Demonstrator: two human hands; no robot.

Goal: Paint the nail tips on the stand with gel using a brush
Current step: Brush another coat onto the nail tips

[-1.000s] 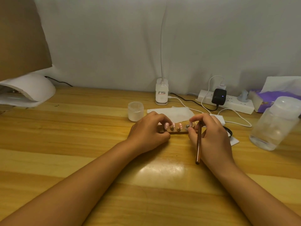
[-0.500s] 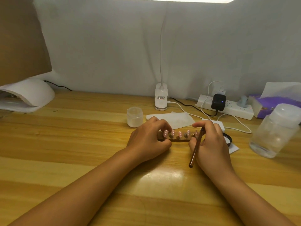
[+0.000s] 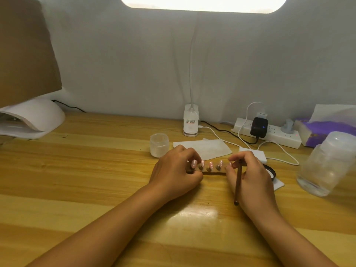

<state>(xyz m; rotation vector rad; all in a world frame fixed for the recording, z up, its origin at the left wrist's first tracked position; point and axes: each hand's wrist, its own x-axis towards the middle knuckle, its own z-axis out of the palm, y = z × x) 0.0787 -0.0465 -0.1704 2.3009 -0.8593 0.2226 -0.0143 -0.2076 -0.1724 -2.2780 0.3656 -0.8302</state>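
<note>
A dark wooden stand (image 3: 213, 172) lies on the table with several pink nail tips (image 3: 211, 164) standing on metal holders. My left hand (image 3: 175, 174) grips the stand's left end, fingers curled over it. My right hand (image 3: 250, 176) holds a brown brush (image 3: 238, 186) like a pen, its handle pointing back toward me. The brush's head is hidden behind my fingers at the stand's right end. A small frosted jar (image 3: 159, 145) stands just behind my left hand.
White tissue (image 3: 204, 149) lies behind the stand. A lamp base (image 3: 190, 123), a power strip (image 3: 269, 134) with cables, a purple tissue pack (image 3: 325, 130) and a clear bottle (image 3: 327, 164) sit behind and right. A white nail lamp (image 3: 32, 116) stands far left. A black ring (image 3: 270, 171) lies beside my right hand.
The view has tilted up, bringing the lit lamp head into the top of the frame. The brush handle has swung slightly; both hands stay at the stand.
</note>
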